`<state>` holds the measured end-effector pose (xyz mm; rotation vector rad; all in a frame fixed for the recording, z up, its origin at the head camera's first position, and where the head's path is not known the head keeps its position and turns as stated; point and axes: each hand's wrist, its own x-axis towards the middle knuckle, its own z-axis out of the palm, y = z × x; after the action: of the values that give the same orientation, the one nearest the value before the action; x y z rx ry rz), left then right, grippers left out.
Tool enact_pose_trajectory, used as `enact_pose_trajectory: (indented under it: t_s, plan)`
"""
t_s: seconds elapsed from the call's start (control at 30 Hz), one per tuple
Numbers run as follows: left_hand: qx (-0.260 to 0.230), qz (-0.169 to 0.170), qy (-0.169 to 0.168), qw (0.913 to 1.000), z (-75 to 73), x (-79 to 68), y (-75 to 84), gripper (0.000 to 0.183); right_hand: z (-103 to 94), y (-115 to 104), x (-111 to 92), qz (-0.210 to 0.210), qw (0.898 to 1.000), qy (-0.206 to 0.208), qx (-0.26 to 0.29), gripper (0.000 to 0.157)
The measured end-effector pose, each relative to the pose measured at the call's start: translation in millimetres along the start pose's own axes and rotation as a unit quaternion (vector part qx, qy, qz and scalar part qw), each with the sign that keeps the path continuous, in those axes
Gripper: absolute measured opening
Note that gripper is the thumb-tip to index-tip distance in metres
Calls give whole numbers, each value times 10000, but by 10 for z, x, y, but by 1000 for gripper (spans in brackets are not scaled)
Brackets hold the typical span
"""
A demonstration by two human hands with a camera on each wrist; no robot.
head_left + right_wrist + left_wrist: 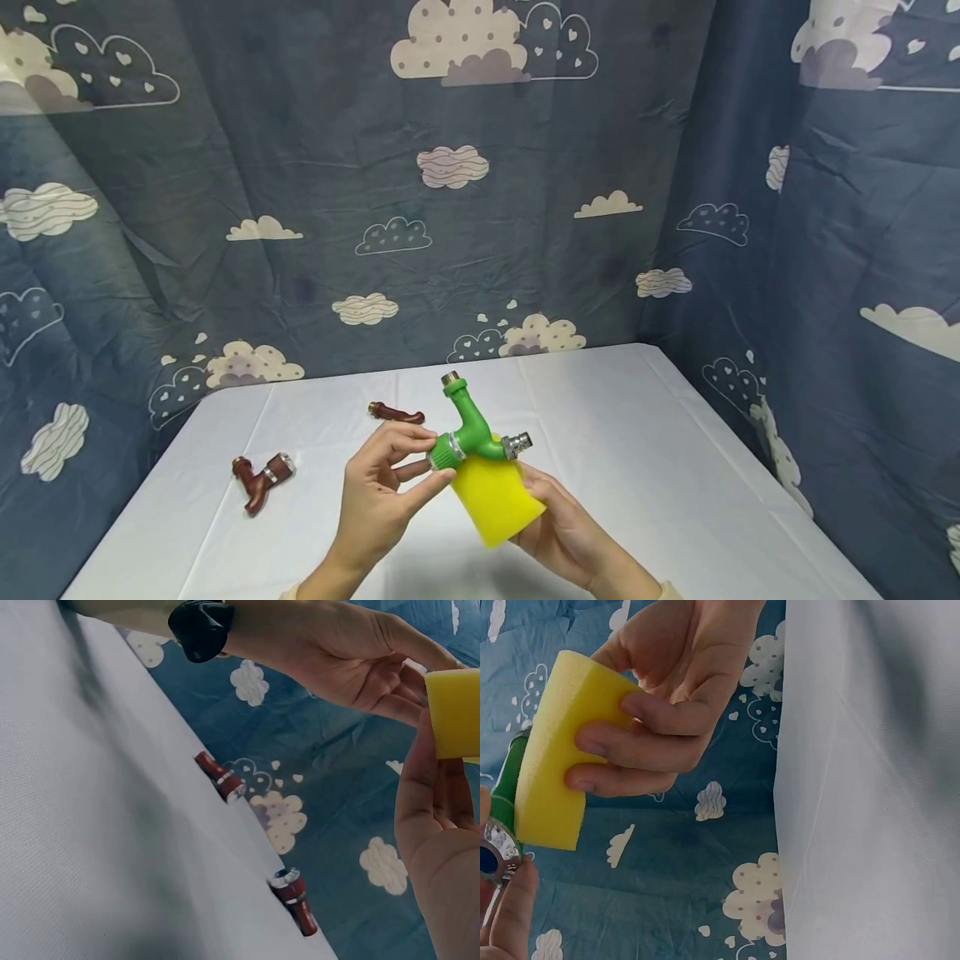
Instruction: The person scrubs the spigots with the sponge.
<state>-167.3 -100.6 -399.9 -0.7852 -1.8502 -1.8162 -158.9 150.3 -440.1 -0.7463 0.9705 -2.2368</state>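
Note:
A green tap (471, 423) with metal ends is held up over the table, its ribbed green knob pinched between the thumb and fingers of my left hand (382, 492). My right hand (558, 529) grips a yellow sponge (495, 504) whose upper part lies behind the tap's body in the head view. In the left wrist view, several right-hand fingers wrap the sponge (562, 750), and the tap (508, 776) lies right along its edge. The right wrist view shows the sponge (454, 712) at its right border, where it hides the tap.
On the white table (637, 467), a brown-red tap (258, 482) lies at the left. Another brown-red tap (397, 413) lies farther back, beyond my left hand. Dark blue curtains (510, 250) with cloud prints hang behind the table and along its sides.

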Motion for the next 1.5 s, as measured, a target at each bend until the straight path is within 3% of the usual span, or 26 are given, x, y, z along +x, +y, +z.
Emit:
enact_pose_trajectory:
  t_s: [0.33,0.43,0.5,0.53,0.57,0.6,0.7,0.73,0.8,0.97,1.0,1.07,1.2,1.4,1.43,1.5]
  plan:
    - [126,-339,479,9982,52,46,26,39,46,-34,-67,-250,9995,135,-152,44]
    - [209,-533,553,9968,53,59,15,38,45,-59,-93,-349,9957,443,-739,41]
    - [234,-613,519,9965,52,64,6,38,61,-81,-92,-647,9821,687,-1632,38]
    - [239,-630,485,9965,52,63,0,38,73,-89,-86,-893,9663,757,-2291,37]
    - [246,-621,444,9968,52,62,-6,37,94,-91,-77,-1136,9429,867,-3009,36]
    - [264,-601,405,9970,50,60,-8,37,116,-88,-69,-1441,9101,936,-3772,37]
    - [392,-398,247,9981,36,56,-23,37,220,-76,-52,-2273,7829,1230,-5660,48]
    - [456,-307,204,9983,31,54,-29,36,248,-72,-53,-2444,7464,1291,-6053,53]
    - [623,-106,88,9980,22,49,-41,36,289,-76,-53,-2636,6955,1360,-6545,58]
    - [1045,377,-415,9929,15,12,-57,38,291,-128,-18,-2727,5983,1505,-7383,64]
    - [1104,474,-534,9913,17,2,-55,39,276,-139,-12,-2720,5836,1542,-7495,64]
    - [1151,629,-745,9886,17,-14,-50,39,236,-162,-4,-2717,5636,1591,-7637,64]
    - [1098,791,-1035,9854,3,-25,-33,36,135,-215,5,-2742,5551,1671,-7673,62]
    - [741,793,-1289,9857,-41,10,11,33,-26,-344,16,-2947,5293,1995,-7702,62]
    - [647,758,-1345,9859,-48,19,20,33,-49,-365,14,-3006,5292,2062,-7662,63]
    - [424,691,-1478,9857,-59,35,42,32,-86,-396,6,-3116,5382,2187,-7519,65]
